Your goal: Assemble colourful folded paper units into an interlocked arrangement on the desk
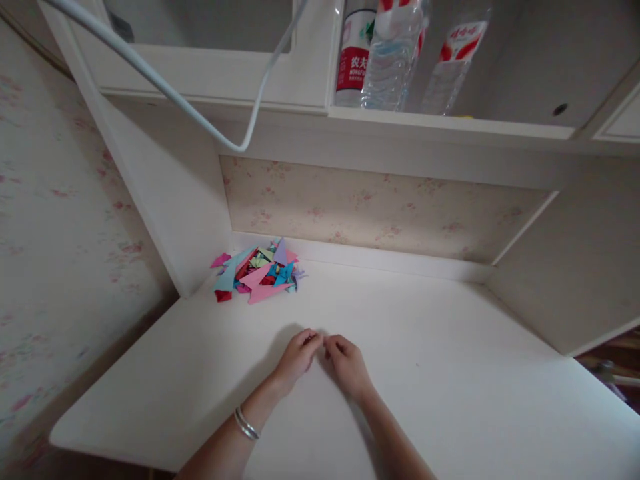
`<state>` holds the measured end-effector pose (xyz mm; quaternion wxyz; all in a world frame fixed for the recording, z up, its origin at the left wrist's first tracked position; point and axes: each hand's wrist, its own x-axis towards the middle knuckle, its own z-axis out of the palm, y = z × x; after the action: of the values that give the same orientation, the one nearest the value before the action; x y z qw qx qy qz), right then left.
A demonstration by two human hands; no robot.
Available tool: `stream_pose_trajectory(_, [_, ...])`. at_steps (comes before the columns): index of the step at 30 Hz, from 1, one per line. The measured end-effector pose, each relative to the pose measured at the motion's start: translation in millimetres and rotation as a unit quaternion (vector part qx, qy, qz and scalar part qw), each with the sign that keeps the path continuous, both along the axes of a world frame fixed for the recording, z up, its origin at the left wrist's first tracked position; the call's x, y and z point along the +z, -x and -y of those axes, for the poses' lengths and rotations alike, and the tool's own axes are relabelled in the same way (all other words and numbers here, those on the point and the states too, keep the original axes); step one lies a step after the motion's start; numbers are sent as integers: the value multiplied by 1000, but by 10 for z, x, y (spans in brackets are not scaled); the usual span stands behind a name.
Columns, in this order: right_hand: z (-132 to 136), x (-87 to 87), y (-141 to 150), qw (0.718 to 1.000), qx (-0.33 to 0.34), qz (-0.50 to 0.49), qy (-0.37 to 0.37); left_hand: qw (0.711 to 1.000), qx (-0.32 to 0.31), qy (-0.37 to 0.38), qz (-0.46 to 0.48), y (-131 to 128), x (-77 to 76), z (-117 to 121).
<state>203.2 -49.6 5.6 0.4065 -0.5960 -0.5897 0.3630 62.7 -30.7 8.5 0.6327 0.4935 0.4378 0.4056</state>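
Over the middle of the white desk [425, 373], my left hand [298, 360] and my right hand [347, 365] meet almost fingertip to fingertip. Both have their fingers curled into a pinch. Whatever sits between the fingertips, if anything, is too small or hidden to make out. Silver bangles circle my left wrist. Beyond my left hand, toward the back left corner, lies a heap of folded coloured papers [263, 273] in pink, blue, red, green and purple. Neither hand touches that heap.
Above the desk, a shelf holds a red-labelled bottle [353, 63] and clear plastic bottles [393, 63]. A white bent bar or cable [165, 87] crosses the upper left. Side panels [165, 193] bound the desk; a floral-papered wall [60, 220] stands at left.
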Motion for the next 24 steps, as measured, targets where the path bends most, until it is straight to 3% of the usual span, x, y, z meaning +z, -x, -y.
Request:
stream_pose_trajectory(2, [-180, 97, 8, 991, -21, -119, 58, 997, 24, 45, 50, 2, -10, -35])
stream_pose_trajectory(4, [-402, 214, 75, 982, -5, -170, 85, 993, 40, 71, 84, 0, -29, -69])
stream_pose_trajectory(9, [-1015, 389, 527, 976, 103, -148, 121, 990, 49, 104, 86, -7, -81, -125])
stream_pose_trajectory(14, [-1468, 332, 994, 959, 132, -166, 189, 989, 62, 114, 71, 3, -127, -165])
stream_pose_trajectory(19, [-1681, 250, 1121, 949, 108, -206, 211, 991, 40, 113, 56, 0, -147, -192])
stream_pose_trajectory(24, [-1648, 219, 1038, 937, 101, -265, 206, 991, 17, 117, 67, -1, -172, -222])
